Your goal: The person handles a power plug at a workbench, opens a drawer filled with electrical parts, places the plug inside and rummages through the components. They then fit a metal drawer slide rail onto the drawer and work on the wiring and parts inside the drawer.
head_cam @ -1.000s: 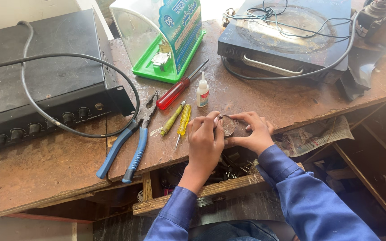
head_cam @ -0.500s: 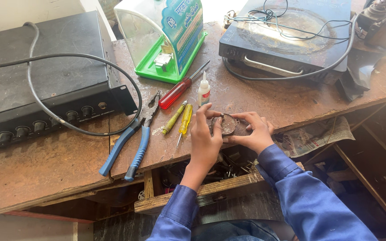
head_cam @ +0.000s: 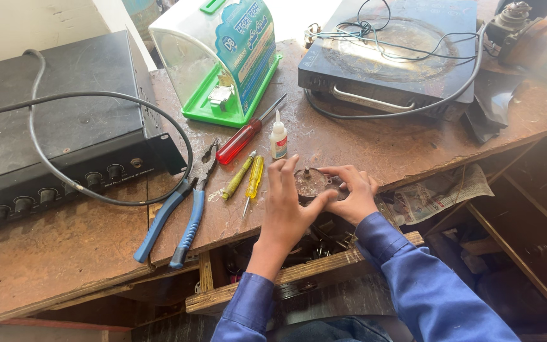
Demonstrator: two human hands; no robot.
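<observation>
A small round dark metal part (head_cam: pixel 311 182) rests on the brown workbench (head_cam: pixel 362 145) near its front edge. My left hand (head_cam: pixel 286 212) touches its left side, with the thumb against the part and the other fingers raised and spread. My right hand (head_cam: pixel 354 193) curls over its right side and grips it. Just left of my hands lie two yellow screwdrivers (head_cam: pixel 253 180). A small white glue bottle (head_cam: pixel 278 137) stands behind them.
Blue-handled pliers (head_cam: pixel 178 212) and a red-handled screwdriver (head_cam: pixel 242 139) lie to the left. A black amplifier box (head_cam: pixel 52 139) with a looping black cable fills the far left. A clear and green plastic box (head_cam: pixel 223 57) and a black cooktop (head_cam: pixel 387 57) stand at the back. An open drawer (head_cam: pixel 299 266) sits under the bench.
My left hand has opened, its fingers lifted and spread above the round part. The right hand stays curled on the part.
</observation>
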